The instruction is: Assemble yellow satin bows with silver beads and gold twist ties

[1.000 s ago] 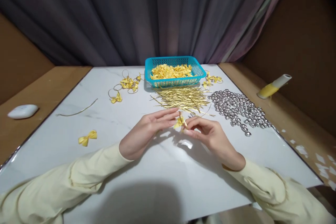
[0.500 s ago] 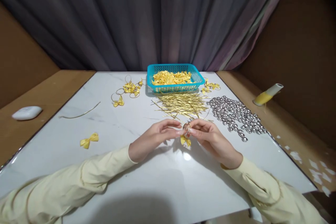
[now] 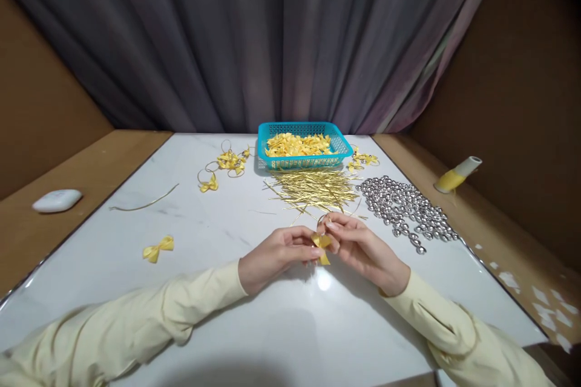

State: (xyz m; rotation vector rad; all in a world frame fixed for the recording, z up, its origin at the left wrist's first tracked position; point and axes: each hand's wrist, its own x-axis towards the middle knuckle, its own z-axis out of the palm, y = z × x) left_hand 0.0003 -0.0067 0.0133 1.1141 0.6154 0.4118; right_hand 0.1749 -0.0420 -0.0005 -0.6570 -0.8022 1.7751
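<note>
Between my two hands is a yellow ribbon bow (image 3: pixel 322 243) with a looped gold cord (image 3: pixel 321 222) rising above it. My left hand (image 3: pixel 284 252) pinches the bow's left side between thumb and fingers. My right hand (image 3: pixel 363 246) has its thumb and forefinger closed on the cord loop, just above the bow. Whether a metal bead sits at the bow's middle is hidden by my fingers. Just beyond my hands lies a heap of cut gold cords (image 3: pixel 313 188).
A blue basket (image 3: pixel 305 162) of yellow bows stands at the back. Silver beads (image 3: pixel 403 205) spread on the right. Looped bows (image 3: pixel 231 161) lie back left, more (image 3: pixel 363 159) back right. A single bow (image 3: pixel 158 248) and a cord (image 3: pixel 145 202) are at left; a yellow-wrapped spool (image 3: pixel 457 175) is far right.
My left hand has shifted from the cord loop down onto the bow. The bow now faces up more fully. My right hand stays at the loop; the view has tilted slightly.
</note>
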